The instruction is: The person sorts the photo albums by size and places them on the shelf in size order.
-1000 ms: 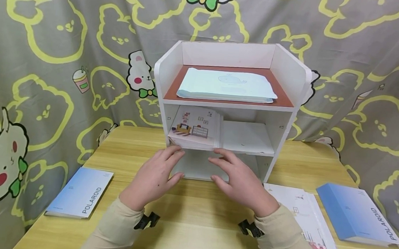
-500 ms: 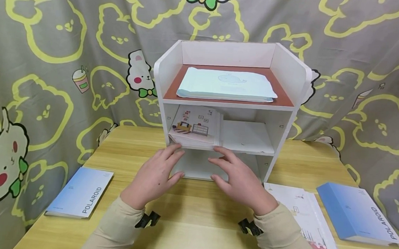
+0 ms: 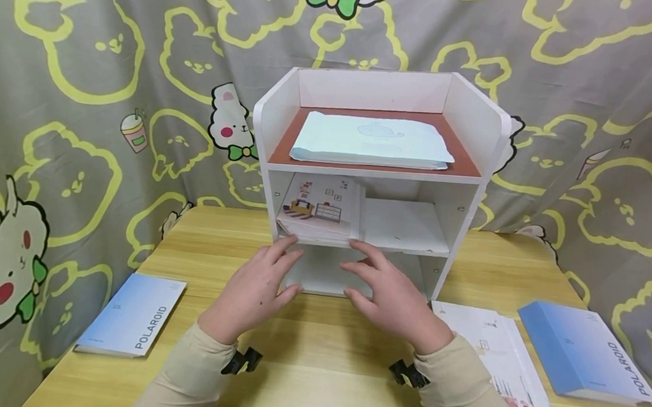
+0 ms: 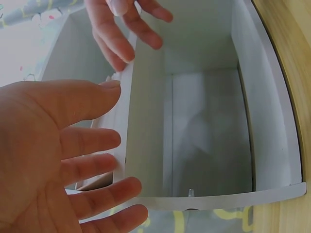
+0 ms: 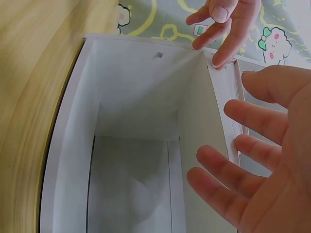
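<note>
Both hands are before a small white shelf unit (image 3: 463, 240). Fingers of the left hand (image 3: 253, 290) are spread, the upper fingertips right at the middle shelf's front edge, below the left corner of a stack of illustrated picture booklets (image 3: 316, 219). Mirroring it, the right hand (image 3: 393, 295) has its fingertips by the stack's right front corner. Neither hand grips anything. In the left wrist view, the left palm (image 4: 29, 155) faces the shelf edge with fingers apart; in the right wrist view, the right hand (image 5: 282, 184) does likewise.
A pale blue packet with a whale drawing (image 3: 373, 143) lies on the red-brown top shelf (image 3: 462, 157). A blue POLAROID book (image 3: 130, 316) lies on the wooden table (image 3: 312, 381) at left. At right are white booklets (image 3: 498, 357) and a thicker POLAROID book (image 3: 584, 351).
The fingertips have edged slightly upward at the shelf's front edge, and the top booklet sits slightly farther back. Everything else stays put.
</note>
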Tool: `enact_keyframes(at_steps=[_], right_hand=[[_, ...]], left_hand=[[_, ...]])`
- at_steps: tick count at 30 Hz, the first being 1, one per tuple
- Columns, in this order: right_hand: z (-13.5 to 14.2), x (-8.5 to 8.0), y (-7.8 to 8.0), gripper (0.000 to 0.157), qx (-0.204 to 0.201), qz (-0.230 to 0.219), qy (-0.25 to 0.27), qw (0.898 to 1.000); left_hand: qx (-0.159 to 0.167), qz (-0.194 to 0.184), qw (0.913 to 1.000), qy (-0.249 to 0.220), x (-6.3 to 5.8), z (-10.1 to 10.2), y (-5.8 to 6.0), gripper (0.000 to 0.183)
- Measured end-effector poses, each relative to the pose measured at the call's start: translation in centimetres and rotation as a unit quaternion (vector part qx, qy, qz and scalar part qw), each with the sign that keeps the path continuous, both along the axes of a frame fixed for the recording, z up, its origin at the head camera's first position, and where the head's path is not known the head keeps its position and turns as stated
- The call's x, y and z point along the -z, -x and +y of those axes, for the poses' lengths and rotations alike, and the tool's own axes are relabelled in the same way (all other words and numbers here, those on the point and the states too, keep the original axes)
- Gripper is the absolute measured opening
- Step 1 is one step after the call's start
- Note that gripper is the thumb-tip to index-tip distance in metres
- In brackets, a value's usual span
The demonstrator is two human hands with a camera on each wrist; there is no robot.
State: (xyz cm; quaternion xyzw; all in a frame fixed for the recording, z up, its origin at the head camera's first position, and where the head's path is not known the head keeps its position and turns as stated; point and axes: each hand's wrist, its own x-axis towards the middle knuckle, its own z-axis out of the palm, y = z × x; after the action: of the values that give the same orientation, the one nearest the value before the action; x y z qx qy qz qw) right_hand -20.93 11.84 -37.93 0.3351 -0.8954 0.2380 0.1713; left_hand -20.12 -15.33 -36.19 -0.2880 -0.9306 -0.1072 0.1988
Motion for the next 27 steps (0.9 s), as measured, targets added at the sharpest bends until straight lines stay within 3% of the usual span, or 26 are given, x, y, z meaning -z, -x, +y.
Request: enact_keyframes(at_steps=[12, 17, 27], right_hand=[[-0.4, -0.4, -0.5, 0.041, -0.011, 0.022, 0.025, 0.999], [-0.2, -0.7, -0.8, 0.042, -0.002, 0.023, 0.007, 1.000], [2.1, -1.9, -1.7, 0.043, 0.019, -0.033, -0.014, 0.999]], left_hand=[[-0.009, -0.021, 0.9996, -0.015, 0.0, 0.0, -0.5, 0.063], [0.001, -0.033, 0.9990, -0.031, -0.2, 0.4, -1.0, 0.063], [0.034, -0.087, 0.9946, -0.046, -0.1, 2.1, -1.7, 0.069]])
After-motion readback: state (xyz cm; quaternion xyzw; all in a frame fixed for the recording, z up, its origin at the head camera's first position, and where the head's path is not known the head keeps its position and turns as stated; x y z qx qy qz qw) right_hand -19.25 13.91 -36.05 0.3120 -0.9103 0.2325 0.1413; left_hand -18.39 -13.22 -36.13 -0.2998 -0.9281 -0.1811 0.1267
